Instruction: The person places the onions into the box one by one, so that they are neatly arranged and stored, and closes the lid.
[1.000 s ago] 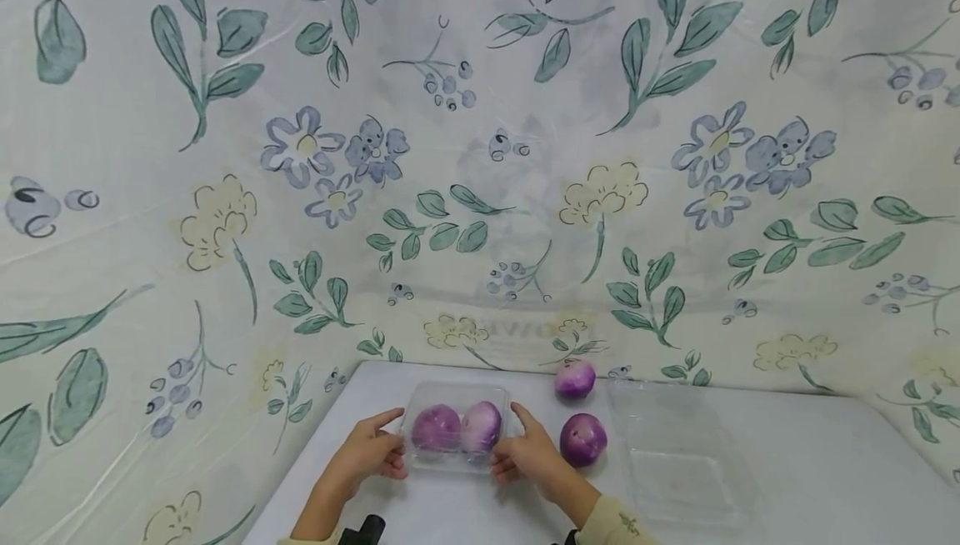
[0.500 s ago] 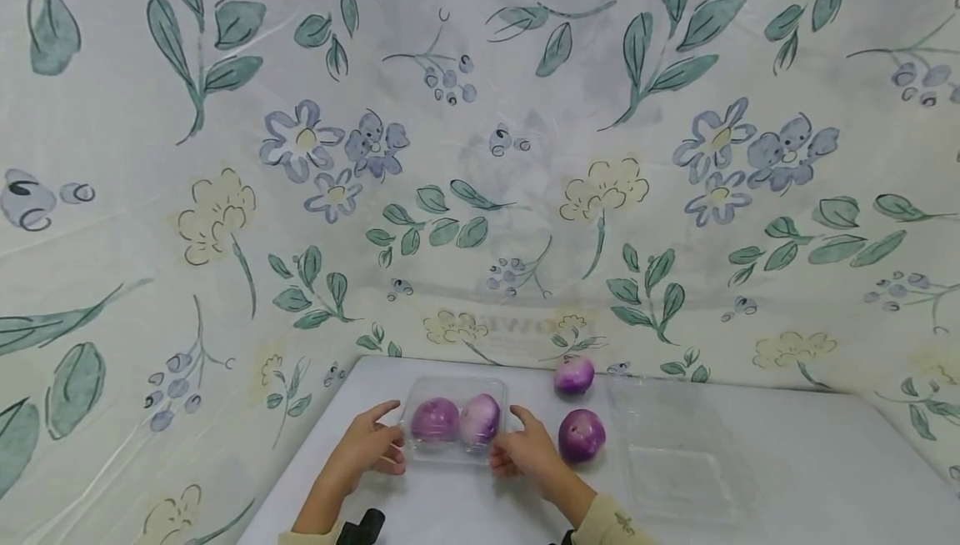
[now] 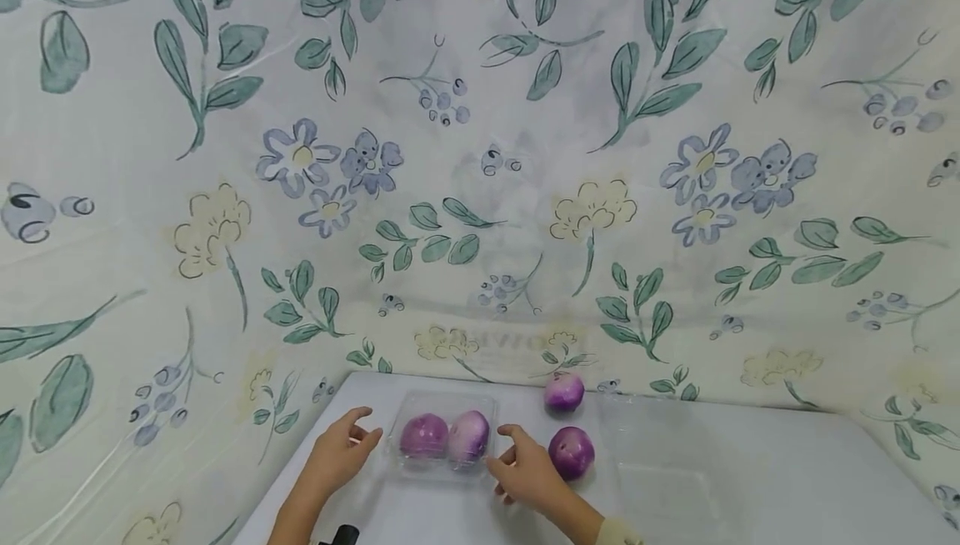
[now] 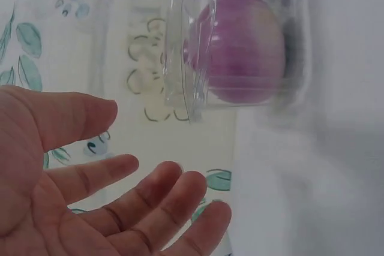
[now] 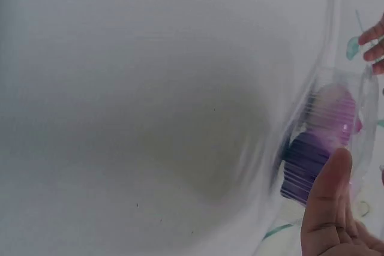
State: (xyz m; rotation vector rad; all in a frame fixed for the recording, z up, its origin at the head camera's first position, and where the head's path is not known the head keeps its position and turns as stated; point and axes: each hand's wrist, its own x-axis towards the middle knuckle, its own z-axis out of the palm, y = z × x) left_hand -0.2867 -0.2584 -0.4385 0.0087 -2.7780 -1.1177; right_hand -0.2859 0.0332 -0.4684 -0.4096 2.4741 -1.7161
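Note:
A clear plastic box holds two purple onions side by side, the left onion and the right onion. My left hand is off the box's left side, fingers spread and holding nothing. The left wrist view shows a gap between that hand and the box. Beside the box's right side is my right hand, fingers loosely bent. In the right wrist view its thumb overlaps the box; whether it touches, I cannot tell.
Two loose purple onions lie right of the box, a far onion and a nearer onion close to my right hand. Further right lies another clear plastic container on the white table. A floral cloth rises behind.
My left hand has drawn away leftward from the box, and its fingers have spread. The right hand has eased slightly off the box's side. The box and onions stay put; the head view has shifted a little.

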